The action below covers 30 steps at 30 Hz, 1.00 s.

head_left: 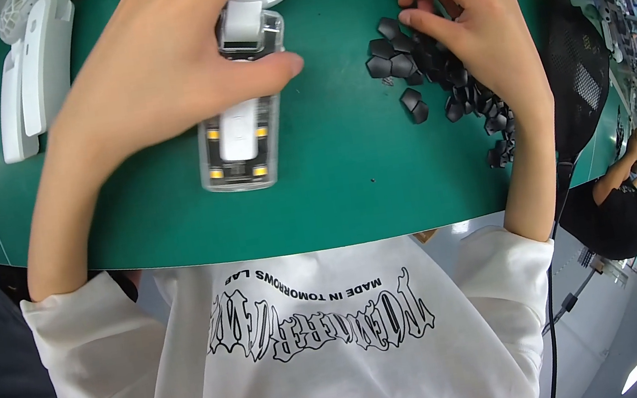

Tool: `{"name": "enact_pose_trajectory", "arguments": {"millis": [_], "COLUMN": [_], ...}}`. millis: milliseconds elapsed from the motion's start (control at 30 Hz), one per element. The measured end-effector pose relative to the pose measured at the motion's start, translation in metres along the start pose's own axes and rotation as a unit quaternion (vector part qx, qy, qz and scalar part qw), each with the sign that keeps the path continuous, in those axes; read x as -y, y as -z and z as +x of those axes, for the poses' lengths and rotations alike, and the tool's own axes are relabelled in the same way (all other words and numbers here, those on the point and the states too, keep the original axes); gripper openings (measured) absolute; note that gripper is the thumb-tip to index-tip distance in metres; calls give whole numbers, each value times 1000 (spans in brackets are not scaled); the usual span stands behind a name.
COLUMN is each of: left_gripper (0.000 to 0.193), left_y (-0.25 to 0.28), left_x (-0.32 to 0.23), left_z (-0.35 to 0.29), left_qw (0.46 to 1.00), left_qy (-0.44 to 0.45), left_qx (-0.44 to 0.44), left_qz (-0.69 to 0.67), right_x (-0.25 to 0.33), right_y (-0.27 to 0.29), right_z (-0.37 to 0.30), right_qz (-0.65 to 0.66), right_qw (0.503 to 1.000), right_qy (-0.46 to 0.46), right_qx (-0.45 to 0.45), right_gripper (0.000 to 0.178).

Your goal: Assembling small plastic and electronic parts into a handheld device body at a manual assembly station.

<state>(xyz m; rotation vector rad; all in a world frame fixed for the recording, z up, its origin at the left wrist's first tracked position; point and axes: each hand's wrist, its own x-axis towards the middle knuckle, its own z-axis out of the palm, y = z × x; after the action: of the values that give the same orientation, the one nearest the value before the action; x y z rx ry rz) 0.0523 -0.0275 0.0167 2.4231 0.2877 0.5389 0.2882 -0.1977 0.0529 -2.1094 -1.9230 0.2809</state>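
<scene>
Clear-and-white oblong plastic device (240, 138): long axis near 12–6, 8 o'clock from right hand (486, 26) | left hand (171, 68): nearer, thumb spread over device, fingertips out of view | right: fingers curled at black faceted plastic pieces (443, 69), pinch unclear

Light bright, fairly even across the green table (382, 181); shadows soft, faint. Ceiling lights (635, 372) show lower right as slanted white strips, burnt out. White shirt (346, 384) pale, folds greyly shaded. Black pieces (403, 64) carry small dull highlights on their facets; the denser heap goes dark, edges merging. Clear case (211, 166) has pale glints along its rim; yellow squares (261, 132) inside look bright. Left hand (176, 72) slightly soft; right hand (481, 18) crisper. Fisheye strong: table edge bows, right-hand background tilts and stretches, detail there small and mushy. Corners fall to black; thin red line at left border.
</scene>
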Motion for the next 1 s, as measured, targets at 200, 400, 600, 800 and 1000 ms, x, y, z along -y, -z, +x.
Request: {"name": "enact_pose_trajectory", "arguments": {"millis": [200,400,600,800,1000], "left_gripper": [75,74,82,84,80], "left_y": [16,8,25,3,-16], "left_x": [19,7,-1,19,16], "left_z": [-7,-8,0,-7,-2], "left_qw": [995,996,995,981,954], "left_qy": [-76,-82,-38,-156,-256], "left_qx": [67,43,89,-4,-113], "left_qz": [-6,-6,-36,-114,-104], "right_x": [-8,6,4,21,58], "right_y": [-1,-2,0,1,-21], "right_z": [-6,-9,-6,-10,20], "right_qz": [42,-43,-92,13,94], "right_qw": [997,998,995,993,980], "right_qy": [-27,-42,2,-15,135], "right_qx": [-62,-35,-37,-120,-109], "right_gripper": [14,13,12,9,11]}}
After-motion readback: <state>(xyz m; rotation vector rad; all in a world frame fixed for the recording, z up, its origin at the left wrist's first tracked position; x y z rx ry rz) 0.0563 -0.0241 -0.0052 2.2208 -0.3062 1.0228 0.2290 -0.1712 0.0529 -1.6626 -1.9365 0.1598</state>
